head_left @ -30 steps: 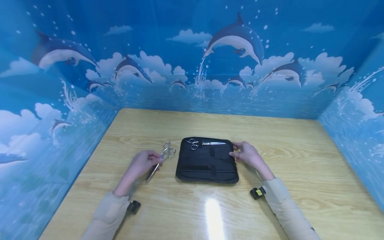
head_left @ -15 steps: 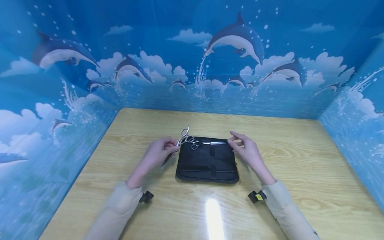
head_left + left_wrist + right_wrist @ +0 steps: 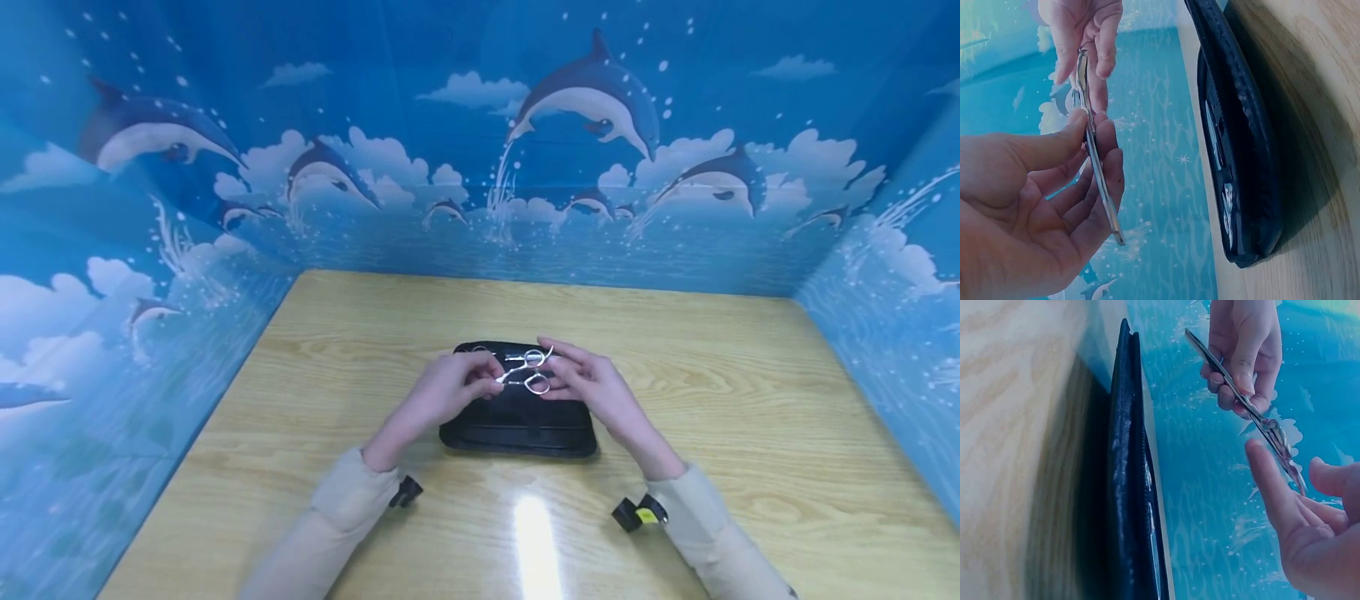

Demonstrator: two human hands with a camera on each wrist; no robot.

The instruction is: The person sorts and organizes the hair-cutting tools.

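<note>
My left hand (image 3: 450, 390) pinches a pair of silver hairdressing scissors (image 3: 1105, 197) between thumb and fingers at the blade end, above the black zip case (image 3: 517, 439). The finger rings point to the right. My right hand (image 3: 594, 385) is at those rings, its thumb and fingers spread around them; the right wrist view shows the thumb (image 3: 1332, 478) and index finger (image 3: 1266, 475) apart. A second pair of silver scissors lies strapped in the upper part of the case, partly hidden behind the left hand and the held pair.
The case lies on a wood-grain table (image 3: 675, 333). Blue dolphin-print sheeting (image 3: 480, 167) stands along the back and both sides. A small black camera sits on each wrist, the right one (image 3: 637, 514) with a yellow mark.
My left hand has carried the scissors from the table left of the case to above it, turning the rings rightward. My right hand has left the case's right edge and come to the rings.
</note>
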